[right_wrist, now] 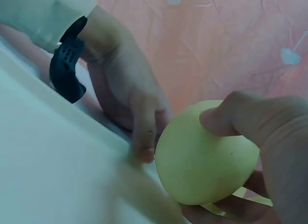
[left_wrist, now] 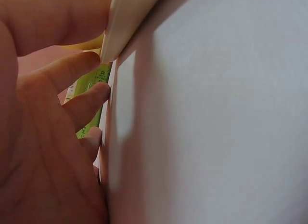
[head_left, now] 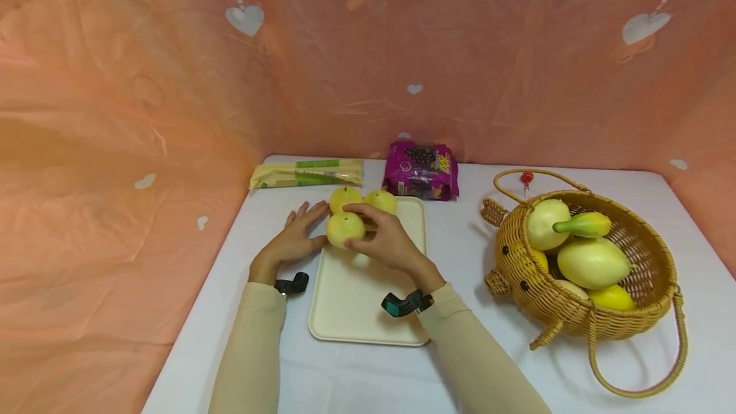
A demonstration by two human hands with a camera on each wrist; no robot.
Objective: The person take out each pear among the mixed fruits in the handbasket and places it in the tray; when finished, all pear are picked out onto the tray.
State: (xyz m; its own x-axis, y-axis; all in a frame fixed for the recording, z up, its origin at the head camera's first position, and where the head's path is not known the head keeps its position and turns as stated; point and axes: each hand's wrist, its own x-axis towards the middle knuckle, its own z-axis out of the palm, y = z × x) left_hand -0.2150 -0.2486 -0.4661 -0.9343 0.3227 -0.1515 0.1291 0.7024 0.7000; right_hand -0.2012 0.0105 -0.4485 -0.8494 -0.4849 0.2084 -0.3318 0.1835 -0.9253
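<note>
Right hand [head_left: 391, 238]: I read its fingers [head_left: 368, 211] as curled in a grasp on a pale yellow, round, smooth-skinned fruit [head_left: 345, 230], thumb on one side and fingertips round the other. The fruit is above the far left part of a cream rectangular tray with rounded corners [head_left: 368, 305]; I cannot tell whether it rests there or is slightly raised.

Left hand [head_left: 293, 243]: grasping nothing, fingers [left_wrist: 86, 106] spread and relaxed. In the left wrist view I note the thumb and forefinger at the tray's left rim, apparently touching it.

Just beyond the grasped fruit, at the tray's far end, I log two similar items: a yellow round fruit on the left [head_left: 345, 197] and a yellow round fruit on the right [head_left: 382, 200].

Black wristbands on both wrists, left [head_left: 294, 283] and right [head_left: 408, 304], below beige sleeves [head_left: 247, 344].

Farther out on the white counter [head_left: 460, 241]: a long yellow-and-green packet [head_left: 310, 173], far left; a purple plastic pack printed with dark berries [head_left: 422, 171], just beyond the tray's far right corner.

Right side: a brown wicker basket shaped like an animal [head_left: 552, 305], holding pale green, yellow and two-toned produce [head_left: 595, 264]. A red lollipop [head_left: 526, 177] stands by its far left rim.

Behind: an orange-pink cloth with white hearts [head_left: 345, 50].
</note>
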